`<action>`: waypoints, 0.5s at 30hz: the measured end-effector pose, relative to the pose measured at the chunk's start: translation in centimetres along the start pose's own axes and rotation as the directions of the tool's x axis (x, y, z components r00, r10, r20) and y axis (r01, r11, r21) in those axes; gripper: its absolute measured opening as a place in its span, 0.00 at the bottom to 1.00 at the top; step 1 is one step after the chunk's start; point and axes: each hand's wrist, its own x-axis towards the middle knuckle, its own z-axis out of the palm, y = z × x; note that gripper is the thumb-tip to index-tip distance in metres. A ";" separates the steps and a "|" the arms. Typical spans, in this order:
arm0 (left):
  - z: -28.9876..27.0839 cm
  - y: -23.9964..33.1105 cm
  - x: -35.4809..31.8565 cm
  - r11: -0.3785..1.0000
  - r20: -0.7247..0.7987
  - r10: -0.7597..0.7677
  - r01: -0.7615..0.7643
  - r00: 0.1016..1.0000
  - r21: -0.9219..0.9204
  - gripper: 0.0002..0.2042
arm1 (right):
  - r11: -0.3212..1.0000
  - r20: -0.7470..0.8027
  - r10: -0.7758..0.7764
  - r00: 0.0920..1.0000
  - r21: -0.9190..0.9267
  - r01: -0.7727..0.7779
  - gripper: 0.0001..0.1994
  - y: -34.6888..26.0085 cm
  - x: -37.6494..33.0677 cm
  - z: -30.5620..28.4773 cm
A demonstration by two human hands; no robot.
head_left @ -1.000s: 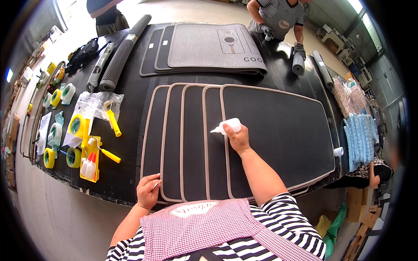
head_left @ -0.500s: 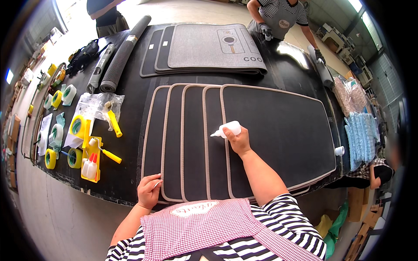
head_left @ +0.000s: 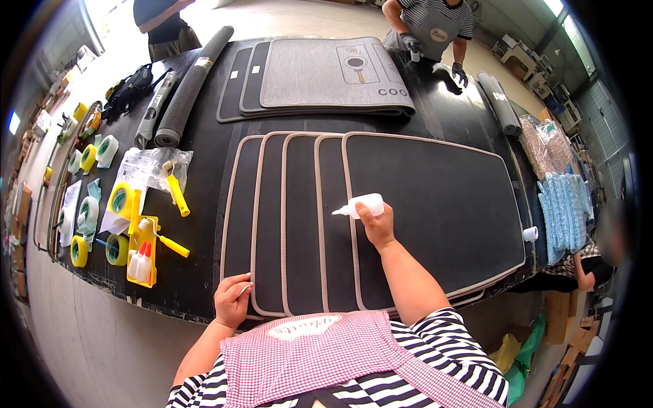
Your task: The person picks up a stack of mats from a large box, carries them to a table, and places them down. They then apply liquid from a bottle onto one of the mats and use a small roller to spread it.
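Note:
My right hand (head_left: 377,224) is closed round a white squeeze bottle (head_left: 367,205), tilted nearly flat with its thin nozzle pointing left. The nozzle is over the overlapping dark mats, beside the beige edging of the topmost mat (head_left: 435,217). Several of these mats lie fanned out to the left, each bordered in beige. At the near left corner of the fan, my left hand (head_left: 232,299) has its fingers curled at the edging of a lower mat (head_left: 269,224). A small whitish bit shows at those fingers, too small to name.
On the left lie tape rolls (head_left: 121,200), a yellow tray (head_left: 152,272) with red-tipped bottles, and small yellow-handled rollers (head_left: 178,196). Folded grey mats (head_left: 320,75) and a rolled mat (head_left: 194,88) lie farther back. Across the table, a gloved co-worker (head_left: 435,34) holds a small bottle.
My right hand has shifted slightly right with the squeeze bottle, which now lies flatter. The co-worker's gloved hand has left the grey roll and moved left onto the table. My left hand stays put.

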 end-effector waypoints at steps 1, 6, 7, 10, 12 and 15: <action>0.0 0.1 0.1 1.000 0.000 -0.002 0.002 1.000 -0.001 0.03 | 1.000 -0.019 0.006 1.000 -0.019 -0.006 0.14 0.0 0.1 -0.3; 0.0 0.2 0.1 1.000 0.002 -0.002 0.002 1.000 0.001 0.04 | 0.997 -0.081 -0.027 0.996 -0.078 0.021 0.17 0.3 0.7 -0.2; 0.0 0.2 0.1 1.000 0.002 -0.003 0.003 1.000 0.002 0.04 | 0.996 -0.085 -0.036 0.996 -0.082 0.029 0.17 0.6 0.7 -0.2; 0.0 0.1 0.1 1.000 0.002 -0.002 0.002 1.000 0.002 0.04 | 0.994 -0.090 -0.019 0.996 -0.112 0.009 0.16 0.5 0.8 -0.1; 0.0 0.0 0.0 1.000 0.002 -0.002 0.002 1.000 -0.003 0.04 | 0.991 -0.092 -0.007 0.996 -0.133 -0.005 0.16 0.4 0.9 -0.1; 0.1 -0.1 0.0 1.000 0.001 -0.006 0.006 1.000 -0.010 0.04 | 0.986 -0.088 -0.018 0.996 -0.165 0.003 0.16 0.2 0.9 0.0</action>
